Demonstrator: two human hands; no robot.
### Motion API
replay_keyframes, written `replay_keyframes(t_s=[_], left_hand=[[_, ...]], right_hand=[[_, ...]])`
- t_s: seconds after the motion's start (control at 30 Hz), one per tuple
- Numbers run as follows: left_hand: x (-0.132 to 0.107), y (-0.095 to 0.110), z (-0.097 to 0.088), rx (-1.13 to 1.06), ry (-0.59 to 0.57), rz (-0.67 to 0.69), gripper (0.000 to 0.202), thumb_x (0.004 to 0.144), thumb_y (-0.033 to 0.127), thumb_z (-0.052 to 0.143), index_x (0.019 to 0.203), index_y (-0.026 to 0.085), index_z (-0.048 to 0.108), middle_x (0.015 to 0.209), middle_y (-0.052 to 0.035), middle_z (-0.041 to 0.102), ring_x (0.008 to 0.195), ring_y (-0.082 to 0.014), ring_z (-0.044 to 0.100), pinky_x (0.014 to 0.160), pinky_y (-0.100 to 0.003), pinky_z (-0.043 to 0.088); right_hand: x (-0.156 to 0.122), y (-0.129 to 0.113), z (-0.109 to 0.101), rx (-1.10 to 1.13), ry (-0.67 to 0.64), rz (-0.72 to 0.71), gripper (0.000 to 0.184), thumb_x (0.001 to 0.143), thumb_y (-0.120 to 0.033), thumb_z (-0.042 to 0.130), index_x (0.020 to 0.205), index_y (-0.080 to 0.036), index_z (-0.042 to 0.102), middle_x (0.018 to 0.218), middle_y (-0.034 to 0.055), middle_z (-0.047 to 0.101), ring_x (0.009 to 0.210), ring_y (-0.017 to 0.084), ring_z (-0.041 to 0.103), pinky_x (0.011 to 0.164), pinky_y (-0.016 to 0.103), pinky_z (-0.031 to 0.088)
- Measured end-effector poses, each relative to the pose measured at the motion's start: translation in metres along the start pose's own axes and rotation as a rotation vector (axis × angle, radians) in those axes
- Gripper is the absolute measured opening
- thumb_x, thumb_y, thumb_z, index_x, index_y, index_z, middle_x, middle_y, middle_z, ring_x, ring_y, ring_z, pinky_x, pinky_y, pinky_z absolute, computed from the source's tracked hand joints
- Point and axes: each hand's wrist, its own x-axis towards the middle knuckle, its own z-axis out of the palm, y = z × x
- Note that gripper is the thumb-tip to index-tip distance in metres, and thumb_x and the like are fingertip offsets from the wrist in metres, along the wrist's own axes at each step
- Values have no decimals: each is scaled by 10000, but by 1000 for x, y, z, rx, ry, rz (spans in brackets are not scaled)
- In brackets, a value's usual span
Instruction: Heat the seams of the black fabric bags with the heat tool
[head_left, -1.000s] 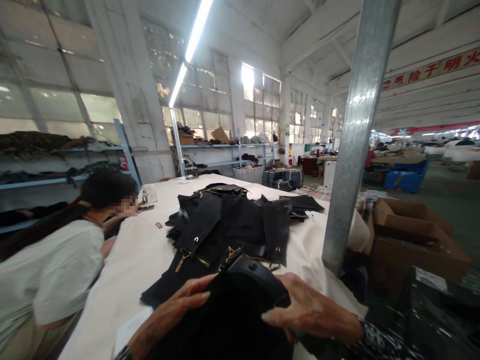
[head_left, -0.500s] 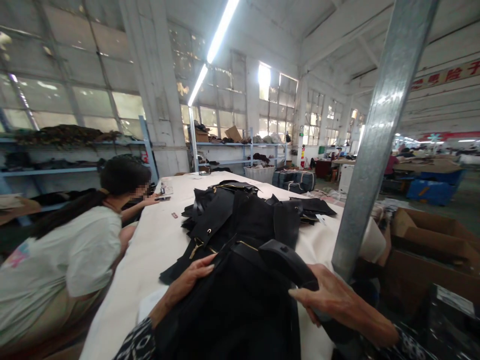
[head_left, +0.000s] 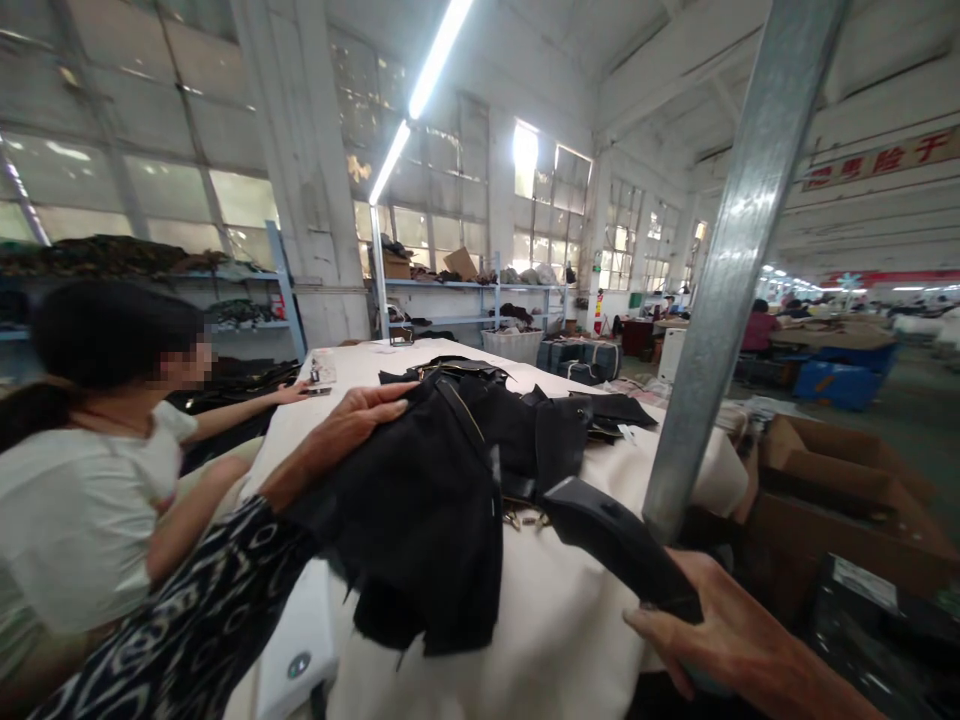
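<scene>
Head view: left of the metal post (head_left: 731, 265), our left hand (head_left: 337, 430) aptly pinches likely light, limp zippered cloth (head_left: 427, 500) by its edge, our right hand (head_left: 724, 615) a handheld tool (head_left: 619, 540).

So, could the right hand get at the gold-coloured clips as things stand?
Probably not directly: the right hand is closed around the black tool. Otherwise the way seems open, as the clips show beside the tool's front end, and the black fabric in the left hand hangs to one side.
</scene>
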Motion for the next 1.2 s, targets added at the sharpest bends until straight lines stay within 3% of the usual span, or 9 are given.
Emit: replay_keyframes(t_s=[0.13,0.27,0.37,0.43,0.57,0.67,0.8,0.97,1.2], left_hand=[[13,30,0,342,-106,258,525,850,332,511,1287,42,497,1131,-106,654,1000,-255,605,946,-434,431],[10,26,37,887,-139,502,418,904,187,344,1247,68,550,1126,-108,631,1069,-271,559,995,-449,373],[-18,-27,85,1011,-320,522,488,782,3,374,1194,123,605,1050,-106,643,1000,-261,590,951,-440,417],[-50,-82,116,1115,-462,559,510,826,42,378,1309,146,504,1320,-138,513,1202,-300,480,1042,-467,349],[-114,-181,157,1257,-725,466,570,835,22,315,1389,133,390,1412,-158,427,1291,-311,409,1063,-488,353],[-132,-206,167,1227,-621,490,650,780,-38,326,1390,178,391,1382,-131,468,1267,-273,445,1021,-410,420],[-111,-192,165,1188,-487,442,379,877,111,373,1154,212,610,1018,-97,632,883,-194,624,766,-294,529],[-76,-191,150,1286,-12,475,403,899,177,395,1260,70,537,1179,-169,563,1108,-277,522,947,-403,450],[-95,-212,156,1354,-182,298,565,817,-58,262,1286,109,531,1094,-123,620,958,-203,577,876,-355,469]], right_hand=[[-16,2,-8,-18,-6,12,339,818,-471,510,786,-133,501,503,-15,533,466,123,516,471,218,406],[-34,3,-15,-64,27,79,325,803,-449,517,667,-156,483,527,8,567,492,135,540,493,223,434],[-48,5,-18,-95,58,146,315,814,-444,529,692,-156,496,585,14,601,517,145,569,482,212,433],[-56,10,-19,-120,72,178,290,828,-424,535,725,-153,517,604,9,603,539,146,578,487,207,435],[-69,25,-18,-138,89,187,266,806,-400,563,845,-137,574,720,41,640,642,180,611,528,225,468],[-76,36,-16,-66,79,233,379,806,-389,583,1078,-126,563,836,56,653,658,170,613,539,222,470],[-75,41,-10,121,7,213,304,833,-359,577,1024,-124,554,606,-28,561,509,99,537,459,161,371],[-59,39,-3,187,-25,185,171,804,-239,560,927,-121,555,551,-53,510,458,79,516,427,138,354],[-43,47,-2,195,-55,173,168,797,-240,585,910,-116,576,508,-49,528,440,77,510,421,138,354]])
